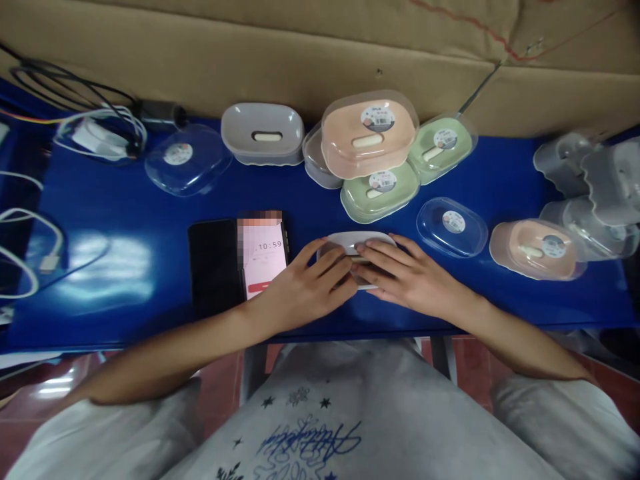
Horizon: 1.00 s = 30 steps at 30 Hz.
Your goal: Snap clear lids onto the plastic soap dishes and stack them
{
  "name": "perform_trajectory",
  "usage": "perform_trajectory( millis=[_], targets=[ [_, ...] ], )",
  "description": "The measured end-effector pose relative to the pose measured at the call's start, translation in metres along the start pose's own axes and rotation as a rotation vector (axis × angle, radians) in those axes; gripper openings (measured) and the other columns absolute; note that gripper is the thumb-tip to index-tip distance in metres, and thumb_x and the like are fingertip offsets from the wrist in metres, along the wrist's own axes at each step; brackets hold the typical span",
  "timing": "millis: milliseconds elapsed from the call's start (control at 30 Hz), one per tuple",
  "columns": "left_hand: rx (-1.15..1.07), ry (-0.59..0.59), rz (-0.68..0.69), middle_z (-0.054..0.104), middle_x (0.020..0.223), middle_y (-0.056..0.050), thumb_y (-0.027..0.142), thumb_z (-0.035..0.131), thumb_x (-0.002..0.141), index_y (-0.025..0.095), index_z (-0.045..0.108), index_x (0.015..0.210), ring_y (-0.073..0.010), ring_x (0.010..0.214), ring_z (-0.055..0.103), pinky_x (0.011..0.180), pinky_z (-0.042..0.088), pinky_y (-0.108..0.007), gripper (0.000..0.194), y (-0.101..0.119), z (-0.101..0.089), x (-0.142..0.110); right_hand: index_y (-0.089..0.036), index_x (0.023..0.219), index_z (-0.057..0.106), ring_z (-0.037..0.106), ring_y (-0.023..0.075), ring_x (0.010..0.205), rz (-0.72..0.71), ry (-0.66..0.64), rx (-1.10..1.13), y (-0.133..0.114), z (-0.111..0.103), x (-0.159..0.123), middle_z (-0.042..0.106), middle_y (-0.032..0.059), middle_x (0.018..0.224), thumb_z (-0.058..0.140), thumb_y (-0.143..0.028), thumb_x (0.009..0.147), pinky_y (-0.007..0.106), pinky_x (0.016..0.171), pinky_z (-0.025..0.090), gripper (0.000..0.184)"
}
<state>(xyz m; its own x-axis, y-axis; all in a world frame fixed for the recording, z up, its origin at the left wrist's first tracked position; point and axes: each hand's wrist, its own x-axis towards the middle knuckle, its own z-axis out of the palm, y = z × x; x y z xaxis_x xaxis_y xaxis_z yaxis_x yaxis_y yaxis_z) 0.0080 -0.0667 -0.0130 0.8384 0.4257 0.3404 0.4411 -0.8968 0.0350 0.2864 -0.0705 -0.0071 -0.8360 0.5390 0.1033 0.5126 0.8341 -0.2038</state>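
A grey oval plastic soap box (356, 237) lies at the table's front edge, largely covered by my fingers. On its left end and top, my left hand (317, 283) is closed with bent fingers. From the other end my right hand (407, 270) grips it too, fingers laid across its middle. A clear oval lid (435, 227) with a round label rests just beyond my right hand. Another clear lid (187, 167) sits at the back left, beside an uncovered grey soap box (263, 123).
Lidded peach (345, 127) and green soap boxes (363, 200) are piled at the back. On the right are another peach box (510, 250) and several grey containers (615, 180). Left of my hands lie a black phone (213, 267) and a lit phone (263, 257). Cables (135, 120) fill the left corner.
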Motion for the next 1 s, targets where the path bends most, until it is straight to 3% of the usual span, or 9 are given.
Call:
perform_trajectory(
  millis=[200,333,433,500,567,633,733,833,1000],
  targets=[
    [0.118,-0.023,0.024,0.077,0.120,-0.010,0.014,0.060,0.106,0.020,0.073,0.108,-0.0294,0.119,0.072,0.109,0.061,-0.055,0.014,0.000,0.000,0.002,-0.025,0.152,0.065,0.048,0.0332,0.159,0.006,0.022,0.010,0.002,0.005,0.005,0.047,0.0101,0.173,0.065,-0.022,0.108,0.063,0.132,0.039,0.044],
    [-0.004,-0.019,-0.037,0.073,0.135,-0.016,0.025,0.060,0.107,0.016,0.074,0.114,-0.0339,0.126,0.069,0.110,0.059,-0.056,0.018,-0.004,-0.002,0.001,-0.025,0.146,0.069,0.057,0.0317,0.151,0.006,0.079,0.116,0.024,-0.016,-0.004,0.058,0.0126,0.165,0.068,-0.038,0.109,0.058,0.128,0.046,0.039],
    [-0.055,-0.022,-0.082,0.069,0.143,-0.018,0.027,0.062,0.104,0.017,0.075,0.117,-0.0376,0.132,0.066,0.112,0.056,-0.059,0.021,-0.009,-0.002,0.001,-0.031,0.150,0.067,0.059,0.0370,0.148,0.241,0.118,0.113,0.046,-0.043,-0.030,0.061,0.0106,0.160,0.073,-0.042,0.105,0.060,0.126,0.046,0.047],
    [-0.089,-0.034,-0.087,0.070,0.141,-0.017,0.025,0.064,0.102,0.018,0.074,0.118,-0.0364,0.129,0.068,0.112,0.057,-0.058,0.020,-0.011,-0.002,0.001,-0.030,0.163,0.054,0.049,0.0456,0.155,0.418,0.100,0.068,0.062,-0.054,-0.051,0.049,0.0157,0.170,0.078,-0.050,0.100,0.066,0.127,0.041,0.070],
    [-0.122,-0.028,-0.083,0.069,0.142,-0.016,0.022,0.065,0.101,0.018,0.073,0.116,-0.0347,0.129,0.068,0.113,0.057,-0.056,0.017,-0.012,-0.001,0.000,-0.029,0.173,0.037,0.043,0.0517,0.157,0.534,0.072,0.040,0.075,-0.056,-0.068,0.040,0.0212,0.174,0.080,-0.055,0.097,0.070,0.124,0.043,0.091],
    [-0.173,-0.007,-0.088,0.064,0.149,-0.017,0.019,0.067,0.100,0.018,0.071,0.117,-0.0349,0.134,0.065,0.117,0.056,-0.055,0.017,-0.012,0.001,0.000,-0.028,0.175,0.030,0.049,0.0524,0.152,0.577,0.008,0.061,0.084,-0.053,-0.079,0.043,0.0229,0.171,0.078,-0.055,0.098,0.071,0.119,0.049,0.095],
    [-0.331,0.037,-0.155,0.048,0.165,-0.021,0.019,0.074,0.099,0.019,0.064,0.136,-0.0386,0.148,0.055,0.120,0.055,-0.058,0.038,-0.008,0.004,-0.001,-0.031,0.171,0.036,0.060,0.0458,0.143,0.526,-0.085,0.170,0.080,-0.056,-0.081,0.055,0.0169,0.163,0.074,-0.059,0.100,0.066,0.115,0.055,0.086],
    [-0.540,0.054,-0.298,0.031,0.175,-0.020,0.021,0.085,0.094,0.028,0.046,0.158,-0.0412,0.157,0.046,0.122,0.055,-0.061,0.075,-0.004,0.008,-0.003,-0.033,0.169,0.039,0.058,0.0414,0.147,0.464,-0.069,0.250,0.060,-0.069,-0.072,0.053,0.0123,0.165,0.075,-0.062,0.098,0.061,0.119,0.054,0.085],
    [-0.782,0.078,-0.404,0.041,0.171,-0.015,0.029,0.093,0.089,0.038,0.019,0.173,-0.0396,0.159,0.046,0.129,0.047,-0.063,0.113,-0.001,0.018,-0.005,-0.038,0.170,0.041,0.048,0.0392,0.156,0.273,-0.090,0.233,0.024,-0.061,-0.042,0.042,0.0103,0.175,0.071,-0.050,0.105,0.061,0.122,0.049,0.072]
  ],
)
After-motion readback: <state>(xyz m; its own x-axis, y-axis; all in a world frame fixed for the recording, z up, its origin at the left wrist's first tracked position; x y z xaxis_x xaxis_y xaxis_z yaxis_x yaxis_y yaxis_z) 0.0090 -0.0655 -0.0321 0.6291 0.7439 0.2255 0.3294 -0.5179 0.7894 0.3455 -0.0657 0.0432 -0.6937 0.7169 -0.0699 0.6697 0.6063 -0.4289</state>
